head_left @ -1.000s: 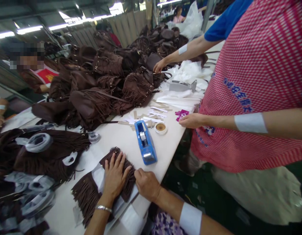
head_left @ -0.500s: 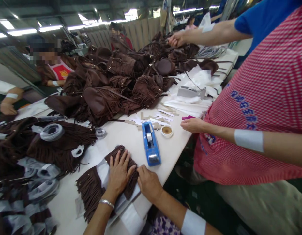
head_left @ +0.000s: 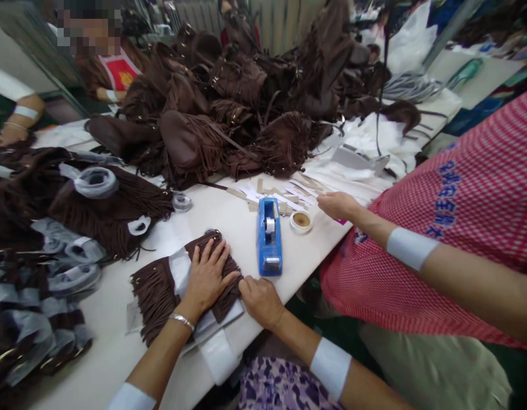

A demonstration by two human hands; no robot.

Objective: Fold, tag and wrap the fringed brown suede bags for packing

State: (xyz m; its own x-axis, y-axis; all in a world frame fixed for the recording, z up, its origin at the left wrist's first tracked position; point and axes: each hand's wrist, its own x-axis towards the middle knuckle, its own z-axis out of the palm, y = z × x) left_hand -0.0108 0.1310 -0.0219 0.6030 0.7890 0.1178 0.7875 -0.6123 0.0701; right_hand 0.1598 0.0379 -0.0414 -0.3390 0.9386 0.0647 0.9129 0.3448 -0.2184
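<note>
Head view: brown fringed bag [head_left: 155,296] lies on the table [head_left: 114,324], white paper [head_left: 179,267] across its middle; I judge it partly covered, the fringes left bare. Left hand [head_left: 206,279] rests flat on it, fingers spread; right hand [head_left: 262,302] curls at its edge, pinching something or not, I cannot tell.

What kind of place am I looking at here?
It looks like a bag factory or packing workshop: there's a big heap of similar brown fringed bags, a blue tape dispenser, and a co-worker's red checked apron.
</note>
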